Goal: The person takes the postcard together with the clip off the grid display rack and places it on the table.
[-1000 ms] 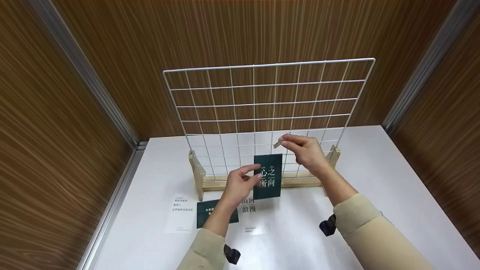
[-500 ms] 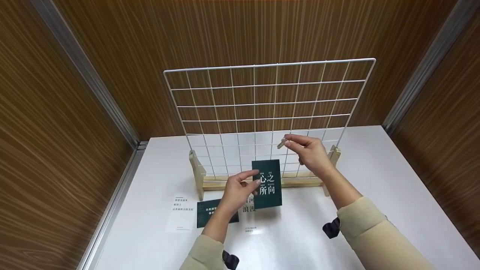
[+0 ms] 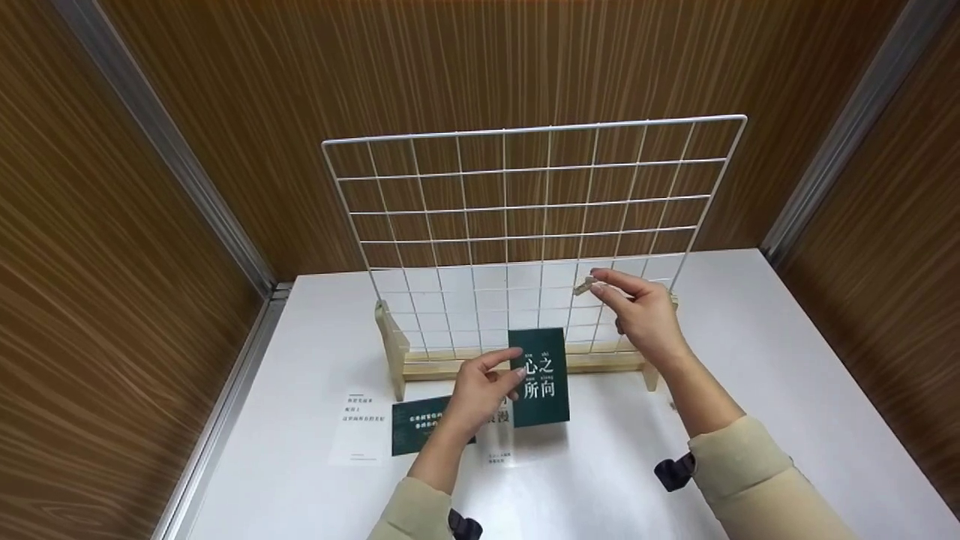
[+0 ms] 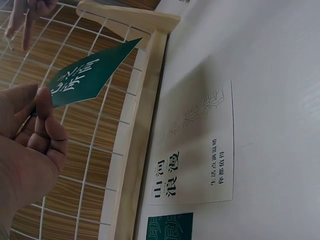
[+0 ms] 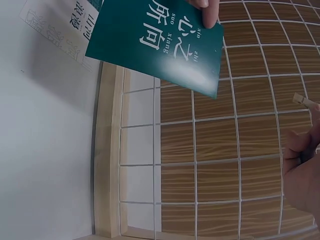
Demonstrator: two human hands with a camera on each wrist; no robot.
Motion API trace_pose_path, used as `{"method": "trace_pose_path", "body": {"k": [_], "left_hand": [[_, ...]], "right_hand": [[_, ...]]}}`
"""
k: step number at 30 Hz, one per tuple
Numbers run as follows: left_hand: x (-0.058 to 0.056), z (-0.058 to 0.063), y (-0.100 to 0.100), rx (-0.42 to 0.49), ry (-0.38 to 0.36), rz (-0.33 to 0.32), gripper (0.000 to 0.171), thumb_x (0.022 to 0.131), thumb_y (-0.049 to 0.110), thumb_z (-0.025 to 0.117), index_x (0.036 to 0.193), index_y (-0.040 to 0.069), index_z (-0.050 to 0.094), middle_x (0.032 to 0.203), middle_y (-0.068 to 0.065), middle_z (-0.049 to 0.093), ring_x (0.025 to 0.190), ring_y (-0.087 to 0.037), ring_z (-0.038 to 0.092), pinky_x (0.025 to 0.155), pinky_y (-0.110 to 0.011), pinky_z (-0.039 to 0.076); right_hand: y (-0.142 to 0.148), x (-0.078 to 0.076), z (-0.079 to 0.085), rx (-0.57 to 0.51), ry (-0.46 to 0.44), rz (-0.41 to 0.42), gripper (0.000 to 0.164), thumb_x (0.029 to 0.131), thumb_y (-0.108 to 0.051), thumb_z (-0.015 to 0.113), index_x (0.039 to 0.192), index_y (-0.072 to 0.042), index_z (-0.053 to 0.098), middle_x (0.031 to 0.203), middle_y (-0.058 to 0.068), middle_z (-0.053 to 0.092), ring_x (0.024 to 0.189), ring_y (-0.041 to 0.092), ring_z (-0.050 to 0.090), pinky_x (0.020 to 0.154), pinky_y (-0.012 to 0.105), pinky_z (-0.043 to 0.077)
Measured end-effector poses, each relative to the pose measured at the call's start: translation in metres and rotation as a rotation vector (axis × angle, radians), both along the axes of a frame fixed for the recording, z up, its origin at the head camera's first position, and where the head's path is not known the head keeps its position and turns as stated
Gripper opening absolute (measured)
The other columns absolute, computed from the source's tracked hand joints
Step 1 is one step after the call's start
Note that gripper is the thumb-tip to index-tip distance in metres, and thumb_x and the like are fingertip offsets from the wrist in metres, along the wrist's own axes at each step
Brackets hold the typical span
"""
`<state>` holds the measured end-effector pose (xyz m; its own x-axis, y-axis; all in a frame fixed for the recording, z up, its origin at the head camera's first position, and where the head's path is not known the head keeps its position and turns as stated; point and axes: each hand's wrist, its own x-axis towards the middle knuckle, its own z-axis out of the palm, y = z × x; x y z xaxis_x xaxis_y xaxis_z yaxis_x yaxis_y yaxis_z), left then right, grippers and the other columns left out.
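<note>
My left hand (image 3: 480,390) pinches the left edge of a dark green card (image 3: 544,390) with white Chinese characters, held upright in front of the wire grid (image 3: 506,202). Up and to the right, my right hand (image 3: 649,319) pinches a small wooden clothespin (image 3: 583,286) between thumb and forefinger, apart from the card. In the right wrist view the clothespin (image 5: 302,100) shows at the right edge. The left wrist view shows the green card (image 4: 95,75) tilted, off the table, its near edge between thumb and finger.
The grid stands on a wooden base (image 3: 442,367). On the white table (image 3: 615,465) lie a white card (image 3: 358,435) at the left, another green card (image 3: 420,427) and a second white card (image 4: 200,165), partly covered in the head view. Wood-patterned walls (image 3: 487,60) stand around.
The green card in my left hand has moved down, away from the grid's middle. My right hand has drawn to the right with the clothespin, widening the gap between them.
</note>
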<state>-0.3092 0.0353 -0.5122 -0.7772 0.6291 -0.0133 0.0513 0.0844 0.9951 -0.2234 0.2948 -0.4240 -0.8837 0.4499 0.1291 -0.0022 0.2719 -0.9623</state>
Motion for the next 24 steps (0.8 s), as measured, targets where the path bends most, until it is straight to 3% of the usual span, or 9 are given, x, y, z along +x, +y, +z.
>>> {"method": "trace_pose_path", "body": {"k": [5,12,24], "left_hand": [[0.002,-0.002,0.001,-0.024,-0.004,0.004,0.036,0.1,0.014,0.077,0.135,0.013,0.073,0.122,-0.005,0.074,0.067,-0.011,0.067,0.053,-0.021,0.041],[0.003,-0.005,-0.001,-0.036,-0.011,-0.004,0.035,0.1,0.015,0.076,0.135,0.014,0.073,0.115,-0.004,0.075,0.067,-0.011,0.067,0.049,-0.021,0.04],[0.007,-0.011,0.001,-0.048,-0.022,0.006,0.036,0.098,0.014,0.077,0.134,0.015,0.074,0.142,-0.008,0.065,0.066,-0.011,0.066,0.051,-0.021,0.045]], "right_hand": [[0.004,0.008,-0.002,-0.019,0.025,-0.013,0.033,0.104,-0.024,0.072,0.132,-0.006,0.074,0.118,0.007,0.071,0.054,0.008,0.041,0.05,0.018,0.039],[0.015,0.02,-0.009,-0.024,0.024,-0.008,0.035,0.106,-0.025,0.07,0.134,-0.004,0.072,0.113,-0.001,0.076,0.069,0.011,0.05,0.055,0.017,0.045],[0.034,0.042,-0.018,-0.074,0.035,-0.04,0.04,0.107,-0.025,0.068,0.135,0.003,0.068,0.106,-0.006,0.078,0.065,0.007,0.046,0.052,0.018,0.04]]}}
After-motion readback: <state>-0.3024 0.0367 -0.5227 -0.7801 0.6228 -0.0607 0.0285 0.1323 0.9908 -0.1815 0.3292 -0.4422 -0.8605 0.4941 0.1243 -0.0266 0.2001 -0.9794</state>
